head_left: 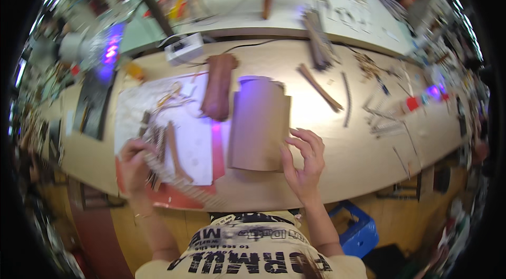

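Note:
My left hand (136, 165) is closed on one end of a long pale strip with a ladder-like pattern (182, 186). Motion blurs the strip, which slants down to the right past the table's front edge. My right hand (307, 165) has its thumb and fingers apart, close to the right edge of a stack of brown card sheets (258, 131); whether it touches them I cannot tell. Left of the stack lies a rolled reddish-brown bundle (217, 86). Several brown strips (176, 155) rest on a white sheet (197, 144) beside my left hand.
A white box with a cable (184, 49) stands behind the sheet. At the right lie thin brown strips (320, 88), a dark bundle (317, 41) and a red-capped bottle (414, 102). A white shelf (232, 20) borders the back. Below the table's front edge is a blue stool (363, 231).

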`<state>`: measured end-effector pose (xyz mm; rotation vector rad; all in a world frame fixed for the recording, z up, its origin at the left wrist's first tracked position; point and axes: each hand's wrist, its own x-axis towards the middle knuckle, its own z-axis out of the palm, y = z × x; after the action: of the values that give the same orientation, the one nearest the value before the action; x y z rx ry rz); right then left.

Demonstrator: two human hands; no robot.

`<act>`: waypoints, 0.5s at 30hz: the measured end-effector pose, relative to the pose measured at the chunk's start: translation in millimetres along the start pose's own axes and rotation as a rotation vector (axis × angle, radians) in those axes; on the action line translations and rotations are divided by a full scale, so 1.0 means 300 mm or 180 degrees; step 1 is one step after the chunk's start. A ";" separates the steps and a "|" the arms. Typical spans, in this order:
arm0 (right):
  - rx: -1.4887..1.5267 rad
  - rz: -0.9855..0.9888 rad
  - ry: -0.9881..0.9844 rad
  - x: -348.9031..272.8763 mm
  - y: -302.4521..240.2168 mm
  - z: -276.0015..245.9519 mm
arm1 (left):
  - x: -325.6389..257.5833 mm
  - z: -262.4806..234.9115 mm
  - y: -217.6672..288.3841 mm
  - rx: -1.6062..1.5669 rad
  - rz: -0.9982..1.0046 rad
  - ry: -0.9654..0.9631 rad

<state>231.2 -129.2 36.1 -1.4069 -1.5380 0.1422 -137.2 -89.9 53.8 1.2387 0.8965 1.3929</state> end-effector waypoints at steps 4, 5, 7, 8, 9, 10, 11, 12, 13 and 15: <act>-0.0538 0.0462 0.0130 0.045 0.154 -0.084 | 0.113 -0.181 0.000 0.1145 -0.0948 -0.0480; -0.0718 0.0594 0.0128 0.052 0.200 -0.111 | 0.138 -0.194 -0.021 0.1774 -0.1166 -0.0558; -0.1049 0.1107 0.0165 0.063 0.299 -0.184 | 0.162 -0.172 -0.067 0.4234 -0.1014 -0.0636; -0.1206 0.1377 0.0153 0.063 0.346 -0.227 | 0.163 -0.138 -0.087 0.4942 -0.0062 -0.0342; -0.1234 0.1541 0.0273 0.060 0.387 -0.264 | 0.169 -0.093 -0.099 0.5523 0.0695 -0.0038; -0.1244 0.1730 0.0390 0.059 0.424 -0.294 | 0.185 -0.042 -0.097 0.5025 0.0724 0.0119; -0.1259 0.2018 0.0466 0.060 0.460 -0.321 | 0.181 0.020 -0.090 0.4567 0.0408 0.0273; -0.1024 0.2165 0.0329 0.070 0.497 -0.339 | 0.173 0.090 -0.077 0.4138 0.0040 0.0545; -0.1112 0.1930 0.0235 0.077 0.529 -0.336 | 0.172 0.165 -0.068 0.3983 0.0379 0.0303; -0.1318 0.1740 -0.0011 0.101 0.581 -0.306 | 0.179 0.320 -0.028 0.3751 0.0901 0.0011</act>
<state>420.7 -96.9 -16.9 -2.1388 -1.1886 0.1611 -38.9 -44.8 75.7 2.2880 1.6948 1.0256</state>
